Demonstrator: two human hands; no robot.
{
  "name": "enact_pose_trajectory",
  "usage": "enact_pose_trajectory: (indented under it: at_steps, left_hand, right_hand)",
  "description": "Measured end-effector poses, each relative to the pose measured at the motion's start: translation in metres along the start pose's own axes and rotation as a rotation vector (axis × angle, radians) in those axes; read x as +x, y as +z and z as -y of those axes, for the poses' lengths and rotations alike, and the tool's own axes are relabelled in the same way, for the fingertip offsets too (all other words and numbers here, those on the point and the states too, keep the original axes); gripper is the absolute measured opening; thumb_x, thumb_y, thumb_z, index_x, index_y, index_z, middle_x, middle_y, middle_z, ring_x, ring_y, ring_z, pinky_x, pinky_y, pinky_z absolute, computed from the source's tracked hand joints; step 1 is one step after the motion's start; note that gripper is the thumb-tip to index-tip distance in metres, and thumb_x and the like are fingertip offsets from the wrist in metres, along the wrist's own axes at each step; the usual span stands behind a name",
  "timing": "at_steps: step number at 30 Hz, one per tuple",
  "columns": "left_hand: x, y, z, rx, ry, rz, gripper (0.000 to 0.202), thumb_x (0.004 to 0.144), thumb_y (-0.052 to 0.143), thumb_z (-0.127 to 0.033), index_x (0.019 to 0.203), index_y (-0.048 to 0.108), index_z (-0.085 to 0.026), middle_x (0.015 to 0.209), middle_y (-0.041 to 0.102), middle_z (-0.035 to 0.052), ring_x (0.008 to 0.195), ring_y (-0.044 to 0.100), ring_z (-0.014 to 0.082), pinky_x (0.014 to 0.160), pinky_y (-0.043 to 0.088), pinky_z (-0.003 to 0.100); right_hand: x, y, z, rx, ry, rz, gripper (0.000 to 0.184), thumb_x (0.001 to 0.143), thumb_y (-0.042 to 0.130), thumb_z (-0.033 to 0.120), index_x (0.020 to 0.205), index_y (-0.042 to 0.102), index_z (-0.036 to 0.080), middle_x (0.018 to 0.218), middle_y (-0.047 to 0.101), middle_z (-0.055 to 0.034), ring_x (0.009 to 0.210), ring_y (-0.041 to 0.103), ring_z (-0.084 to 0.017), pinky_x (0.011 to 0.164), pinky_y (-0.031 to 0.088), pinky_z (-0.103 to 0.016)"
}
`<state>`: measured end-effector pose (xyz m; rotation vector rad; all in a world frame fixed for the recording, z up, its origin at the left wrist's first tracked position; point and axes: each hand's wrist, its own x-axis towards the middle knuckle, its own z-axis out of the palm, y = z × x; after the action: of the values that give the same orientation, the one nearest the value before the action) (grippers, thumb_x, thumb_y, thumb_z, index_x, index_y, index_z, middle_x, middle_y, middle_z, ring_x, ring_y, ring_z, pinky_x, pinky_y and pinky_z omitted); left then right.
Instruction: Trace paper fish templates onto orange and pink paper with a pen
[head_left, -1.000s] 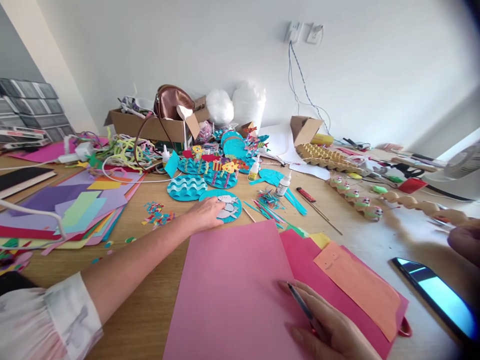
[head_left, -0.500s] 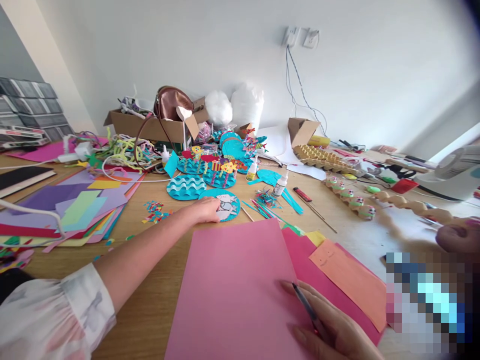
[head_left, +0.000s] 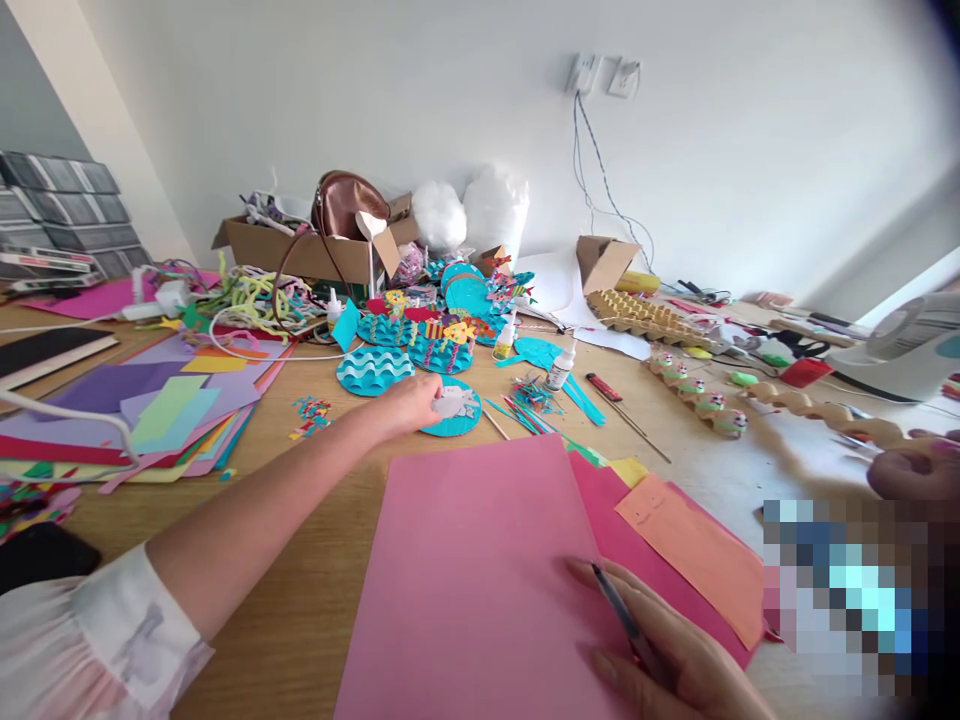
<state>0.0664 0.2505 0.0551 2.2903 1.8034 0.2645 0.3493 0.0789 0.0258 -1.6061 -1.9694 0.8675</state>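
Note:
My left hand is stretched across the table, its fingers pinched at the edge of a grey-and-white paper cutout. That cutout is over a round turquoise disc, and its printed or drawn details are too small to read. In my right hand is a dark pen, its tip pointing up and away from me. The hand rests at the right edge of a pink paper sheet. Darker pink paper and an orange strip with small pencil marks lie beside it.
Turquoise wavy discs with paper fish stand ahead. Glue bottles, a red cutter and shredded paper lie near. Coloured sheets and a phone-like black object are left. Another person's hand holds an egg-carton strip at right.
My left hand has shifted slightly, and the paper cutout looks tilted and moved on the disc. My right hand keeps the pen at the sheet's edge.

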Motion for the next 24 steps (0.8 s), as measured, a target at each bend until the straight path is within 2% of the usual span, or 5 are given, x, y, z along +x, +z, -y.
enact_pose_trajectory:
  at_steps: [7, 10, 13, 19, 24]
  left_hand:
    - [-0.030, -0.034, 0.012, -0.214, -0.012, -0.172, 0.030, 0.072, 0.059, -0.024, 0.100, 0.053, -0.017, 0.087, 0.061, 0.0006, 0.080, 0.059, 0.0148, 0.066, 0.043, 0.021]
    - [-0.050, -0.039, 0.010, -0.364, 0.000, -0.238, 0.029, 0.070, 0.058, -0.023, 0.098, 0.054, -0.018, 0.082, 0.059, -0.0008, 0.076, 0.058, 0.0142, 0.063, 0.043, 0.022]
    - [-0.072, -0.039, 0.003, -0.389, 0.032, -0.230, 0.027, 0.068, 0.060, -0.022, 0.094, 0.055, -0.018, 0.079, 0.058, -0.0022, 0.075, 0.056, 0.0136, 0.064, 0.043, 0.022]
    - [-0.114, -0.008, -0.013, -0.345, 0.160, 0.050, 0.020, 0.072, 0.057, -0.015, 0.091, 0.056, -0.020, 0.081, 0.060, -0.0024, 0.073, 0.055, 0.0120, 0.062, 0.040, 0.021]
    - [-0.142, 0.031, -0.014, -0.209, 0.335, 0.165, 0.010, 0.080, 0.055, -0.015, 0.089, 0.055, -0.018, 0.090, 0.060, 0.0013, 0.084, 0.056, 0.0153, 0.071, 0.040, 0.024]
  right_hand:
    - [0.014, -0.013, 0.030, 0.113, 0.005, 0.004, 0.049, 0.076, 0.059, 0.044, 0.120, 0.059, 0.022, 0.120, 0.061, -0.0086, 0.103, 0.060, -0.025, 0.078, 0.054, -0.030]
    - [0.034, -0.012, 0.044, 0.203, 0.076, 0.055, 0.058, 0.076, 0.058, 0.042, 0.129, 0.051, 0.020, 0.090, 0.067, -0.0047, 0.074, 0.064, -0.018, 0.060, 0.054, -0.029]
    - [0.058, -0.007, 0.047, 0.265, 0.122, 0.099, 0.056, 0.074, 0.059, 0.034, 0.128, 0.051, 0.018, 0.073, 0.060, 0.0009, 0.065, 0.060, -0.014, 0.056, 0.050, -0.026]
    - [0.095, 0.008, 0.037, 0.135, 0.058, 0.130, 0.051, 0.073, 0.055, 0.023, 0.123, 0.052, 0.015, 0.077, 0.058, -0.0004, 0.066, 0.057, -0.014, 0.056, 0.045, -0.024]
    - [0.108, 0.014, 0.028, -0.177, -0.191, 0.094, 0.037, 0.073, 0.053, 0.017, 0.110, 0.060, 0.016, 0.097, 0.061, -0.0054, 0.084, 0.056, -0.017, 0.071, 0.043, -0.026]
